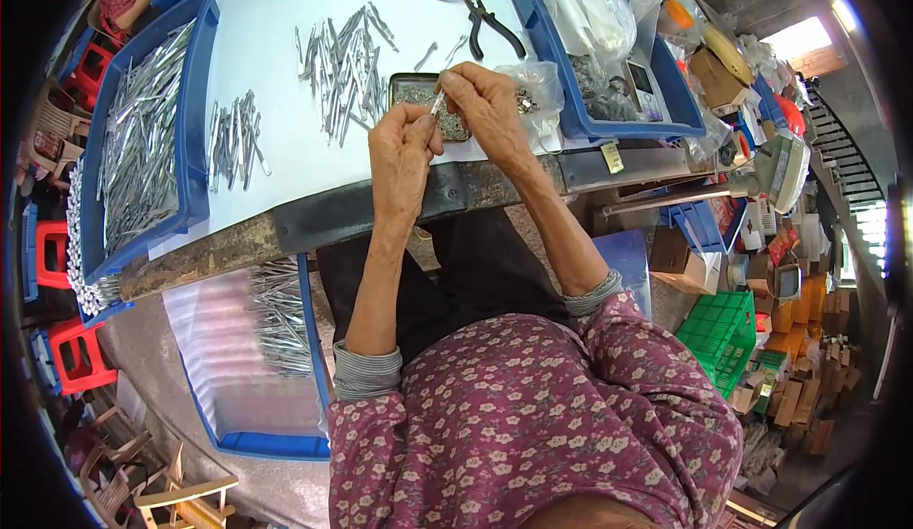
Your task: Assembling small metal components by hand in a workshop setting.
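My left hand (401, 153) is closed, its thumb and fingers pinching a thin silvery metal strip (437, 106). The fingertips of my right hand (483, 110) close on the strip's upper end. Both hands meet just above a shallow dark-rimmed tin (415, 79) of tiny metal parts at the table's near edge. Beside my right hand lies a clear plastic bag (542, 87) with small shiny pieces in it. A loose pile of similar metal strips (347, 72) spreads on the white table sheet left of the tin, and a smaller pile (236, 137) lies further left.
Black-handled pliers (490, 29) lie beyond the tin. A blue tray (195, 101) full of strips stands at left; another blue tray (618, 129) with plastic bags stands at right. Below the table are a blue bin (271, 445) with strips and a green crate (713, 339). Another person's arm (138, 6) shows far left.
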Tool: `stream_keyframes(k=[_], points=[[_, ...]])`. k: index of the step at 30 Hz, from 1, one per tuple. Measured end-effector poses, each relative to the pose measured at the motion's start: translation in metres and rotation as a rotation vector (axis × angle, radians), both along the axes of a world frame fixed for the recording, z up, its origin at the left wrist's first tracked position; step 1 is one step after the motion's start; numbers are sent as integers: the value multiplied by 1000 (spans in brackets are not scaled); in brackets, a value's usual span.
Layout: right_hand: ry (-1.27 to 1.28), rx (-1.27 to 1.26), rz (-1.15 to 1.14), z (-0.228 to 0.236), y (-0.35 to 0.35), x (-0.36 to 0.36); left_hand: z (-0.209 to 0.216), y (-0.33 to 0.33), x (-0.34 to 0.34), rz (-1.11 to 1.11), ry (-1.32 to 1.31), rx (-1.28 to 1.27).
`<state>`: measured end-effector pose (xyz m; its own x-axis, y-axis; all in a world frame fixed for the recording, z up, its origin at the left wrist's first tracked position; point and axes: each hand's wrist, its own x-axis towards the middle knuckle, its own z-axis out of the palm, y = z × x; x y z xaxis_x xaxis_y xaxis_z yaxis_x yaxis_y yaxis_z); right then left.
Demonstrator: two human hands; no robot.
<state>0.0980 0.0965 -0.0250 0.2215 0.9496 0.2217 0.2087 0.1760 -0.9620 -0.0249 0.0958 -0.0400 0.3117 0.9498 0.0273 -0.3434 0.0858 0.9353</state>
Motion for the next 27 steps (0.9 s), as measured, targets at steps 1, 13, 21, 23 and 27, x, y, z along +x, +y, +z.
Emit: stream_keyframes(k=[1, 13, 21, 23, 27], points=[[-70, 29, -19, -1, 0, -1, -1, 0, 1, -1, 0, 0], [-49, 36, -123, -18, 1, -3, -11, -2, 13, 140, 245, 224], [0, -20, -88, -17, 2, -1, -8, -7, 9, 183, 424, 313], [29, -36, -63, -16, 1, 1, -11, -6, 9, 184, 411, 322], [18, -71, -56, -14, -4, 2, -17, -5, 6, 173, 354, 319]])
